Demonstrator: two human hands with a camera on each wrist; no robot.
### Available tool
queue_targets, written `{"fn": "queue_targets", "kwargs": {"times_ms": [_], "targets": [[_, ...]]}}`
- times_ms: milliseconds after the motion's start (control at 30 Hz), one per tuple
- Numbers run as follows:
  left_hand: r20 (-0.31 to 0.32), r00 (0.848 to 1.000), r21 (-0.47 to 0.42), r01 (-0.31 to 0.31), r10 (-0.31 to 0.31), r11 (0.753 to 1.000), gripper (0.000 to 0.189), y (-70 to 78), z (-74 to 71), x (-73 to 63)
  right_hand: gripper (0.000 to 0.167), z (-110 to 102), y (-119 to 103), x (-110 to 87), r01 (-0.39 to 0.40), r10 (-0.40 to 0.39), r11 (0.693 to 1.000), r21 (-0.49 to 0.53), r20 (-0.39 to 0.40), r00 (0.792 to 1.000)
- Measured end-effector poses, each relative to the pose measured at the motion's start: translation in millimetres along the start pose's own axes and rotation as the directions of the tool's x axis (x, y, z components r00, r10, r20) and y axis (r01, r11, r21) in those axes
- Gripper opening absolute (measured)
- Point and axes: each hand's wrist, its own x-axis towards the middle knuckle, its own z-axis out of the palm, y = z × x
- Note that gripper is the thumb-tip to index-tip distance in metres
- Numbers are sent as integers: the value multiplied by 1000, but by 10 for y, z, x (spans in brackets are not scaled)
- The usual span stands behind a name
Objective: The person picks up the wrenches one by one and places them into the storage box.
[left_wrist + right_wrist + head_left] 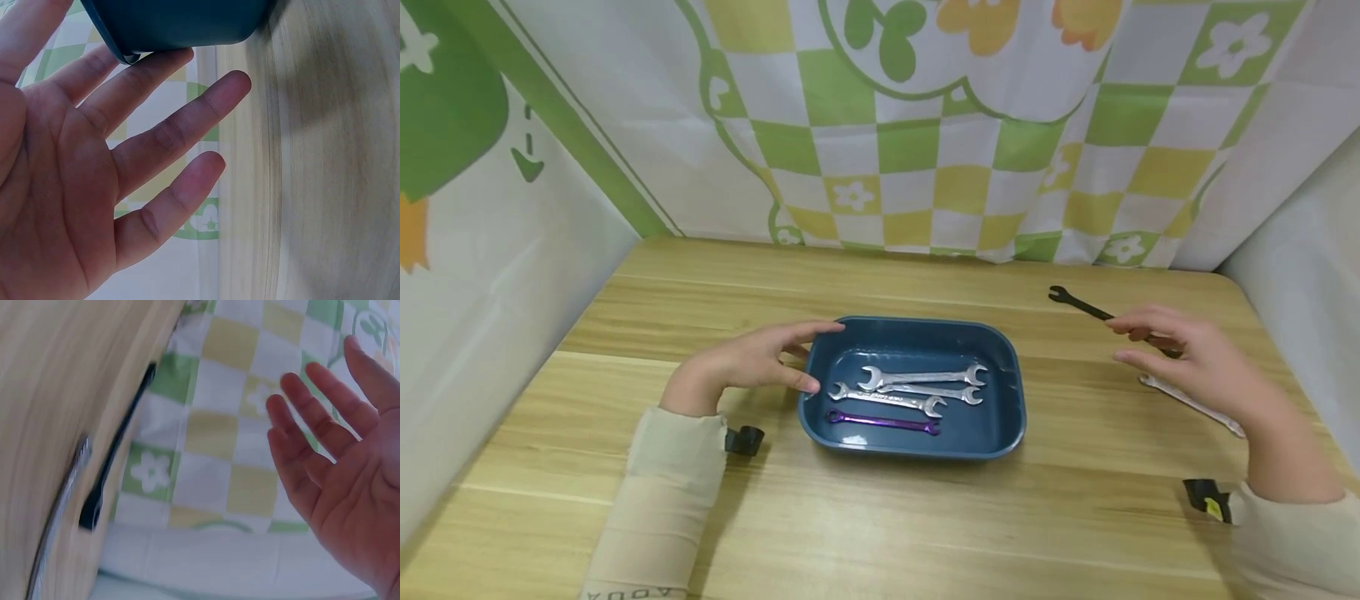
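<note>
My left hand (741, 362) is at the left end of a blue plastic tray (917, 455), its fingers spread and touching the rim. The left wrist view has those fingers extended against the tray's outside (181, 22). Inside lie three silver open-end wrenches (925, 377), partly overlapping, and a purple wrench (883, 422). Over the table on the right, my right hand (1202, 362) hovers with relaxed fingers and holds nothing. Beneath it are a black wrench (1081, 304) and another silver wrench (1195, 404). Both lie apart from the hand in the right wrist view.
The wooden table (820, 533) meets a checkered, flower-printed cloth (910, 175) at its back edge. White cloth walls (512, 275) stand at both sides. A small black camera mount (745, 440) sits at each wrist.
</note>
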Motion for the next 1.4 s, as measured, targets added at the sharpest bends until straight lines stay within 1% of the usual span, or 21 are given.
{"fn": "queue_targets", "kwargs": {"times_ms": [133, 267, 367, 533, 700, 833, 967, 1200, 1267, 1400], "targets": [[1, 1000, 4, -19, 19, 1000, 82, -11, -5, 7, 30, -104, 154, -80, -25, 27, 997, -68, 29, 999], [-1, 999, 16, -32, 32, 999, 82, -11, -12, 19, 27, -161, 271, -151, -52, 61, 985, -163, 51, 997], [-4, 1000, 14, -18, 18, 1000, 82, -5, -16, 24, 26, -172, 348, -201, -75, 89, 977, -202, 61, 994], [4, 1000, 10, -13, 13, 1000, 82, 11, -19, 28, 28, -173, 491, -293, -126, 144, 972, -198, 75, 987], [9, 1000, 16, -23, 23, 1000, 82, 12, -23, 38, 26, -192, 635, -383, -132, 151, 972, -193, 88, 985], [10, 999, 12, -34, 34, 999, 80, 10, -28, 42, 24, -204, 708, -432, -141, 165, 969, -202, 108, 980], [2, 999, 14, -38, 38, 999, 81, 6, -33, 32, 24, -202, 763, -455, -130, 159, 968, -215, 123, 980], [-3, 1000, -5, -13, 13, 1000, 83, -18, -4, 25, 24, -186, 848, -456, -92, 125, 972, -217, 141, 982], [0, 1000, -8, -15, 15, 1000, 83, -17, 1, 21, 25, -175, 870, -440, -90, 130, 969, -229, 165, 978], [0, 1000, -7, -22, 22, 1000, 84, -18, 0, 18, 28, -152, 910, -399, -108, 164, 965, -238, 230, 959]]}}
